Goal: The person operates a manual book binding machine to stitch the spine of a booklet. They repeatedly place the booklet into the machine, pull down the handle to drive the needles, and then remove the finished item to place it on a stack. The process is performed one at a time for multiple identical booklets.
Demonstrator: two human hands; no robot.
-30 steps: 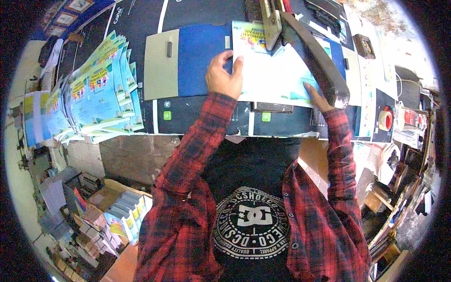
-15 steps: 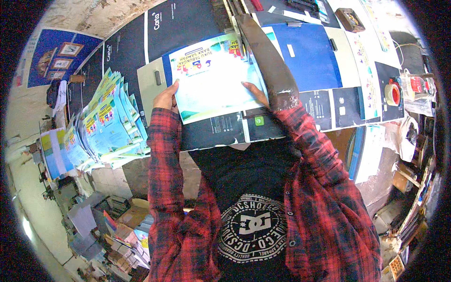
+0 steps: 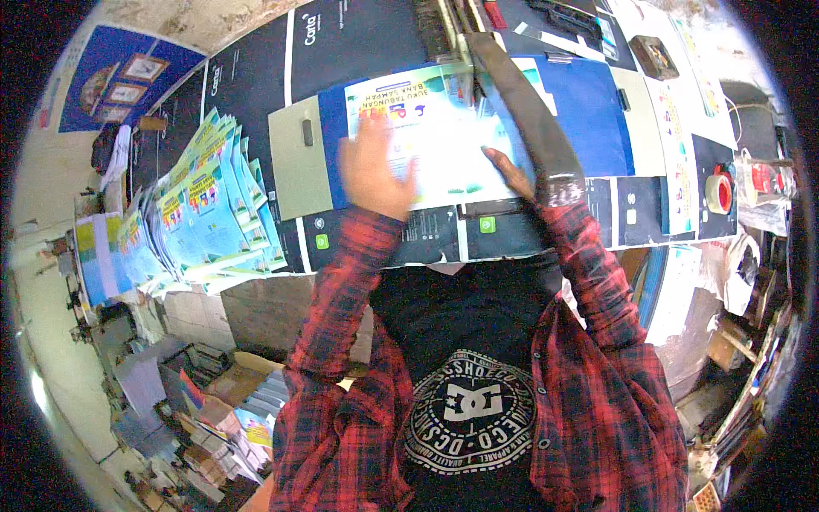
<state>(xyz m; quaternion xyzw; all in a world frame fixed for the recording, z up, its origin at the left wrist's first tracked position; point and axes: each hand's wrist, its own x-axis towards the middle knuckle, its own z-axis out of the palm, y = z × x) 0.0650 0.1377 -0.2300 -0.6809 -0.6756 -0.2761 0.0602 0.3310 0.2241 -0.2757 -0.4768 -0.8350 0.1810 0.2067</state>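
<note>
A printed booklet cover (image 3: 444,162), white with green and blue edges and colourful lettering, lies flat on the blue and grey board of a lever paper cutter. My left hand (image 3: 375,171) rests on its left part, thumb apart from the fingers, a little blurred by motion. The cutter's long dark blade arm (image 3: 525,111) slants down past the cover's right edge. Beside its lower end is my right hand (image 3: 512,175); thumb and part of the hand show near the cover, while the blade arm hides the other fingers.
A fanned stack of similar covers (image 3: 200,209) stands at the table's left. Grey plates (image 3: 303,158) flank the blue board. Tape rolls (image 3: 719,194) and more printed sheets (image 3: 678,200) lie to the right. A small wooden box (image 3: 653,57) is at the far right.
The cover has gone from being held by its edges to lying further up on the board. My left hand has moved from its left edge onto its face. The view has shifted slightly.
</note>
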